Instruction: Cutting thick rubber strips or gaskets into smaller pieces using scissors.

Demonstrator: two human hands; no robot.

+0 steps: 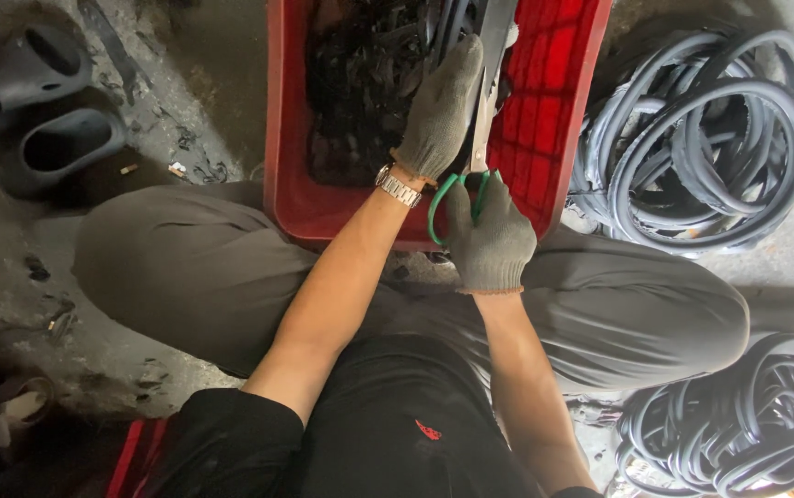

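Seated person, knees spread, red crate set between them on the concrete floor.

Right hand, gloved, is closed through the green handles of the scissors, just at the crate's near rim; the blades point out over the crate.

Left hand, gloved, with a metal wristwatch, is curled shut on dark rubber strips over the crate's middle, beside the blades.

Left half of the crate holds a heap of black cut scraps, so a fair amount looks cut already.

Right of the crate lies a large bundle of grey rubber loops; a second bundle lies nearer the person. Judged from these, much stock is left.

A pair of dark clogs lies well left of the crate.
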